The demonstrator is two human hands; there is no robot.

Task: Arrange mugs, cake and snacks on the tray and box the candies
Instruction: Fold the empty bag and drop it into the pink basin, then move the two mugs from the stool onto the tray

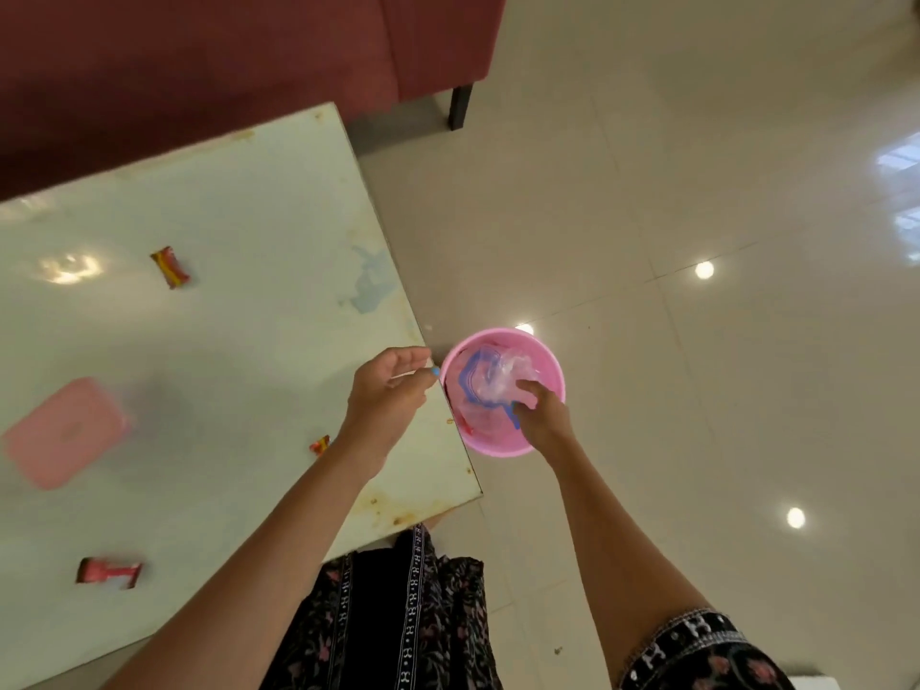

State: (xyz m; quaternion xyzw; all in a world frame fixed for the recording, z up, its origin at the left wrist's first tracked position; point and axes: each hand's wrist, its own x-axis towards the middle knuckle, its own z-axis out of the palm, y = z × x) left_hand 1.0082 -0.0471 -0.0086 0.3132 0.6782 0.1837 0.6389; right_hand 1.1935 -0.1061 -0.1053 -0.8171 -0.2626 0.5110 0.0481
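A: Right hand (542,415)?
B: Down inside round pink plastic bin (550,363) on the tiled floor (697,191), just beside bench corner. Fingers curled on crumpled clear plastic bag with blue edging (490,378).
A: Left hand (386,395)?
B: Above glossy pale bench (224,216) edge, near bin rim. Fingers loosely curled; holding anything, cannot tell.
A: Task items?
B: Closed pink rounded-rectangle plastic box (64,433) at left on bench. Red-yellow wrapped candy (171,266) farther back, another red-yellow candy (319,445) partly hidden by left forearm, pink wrapped snack (109,572) near front edge. All well apart.
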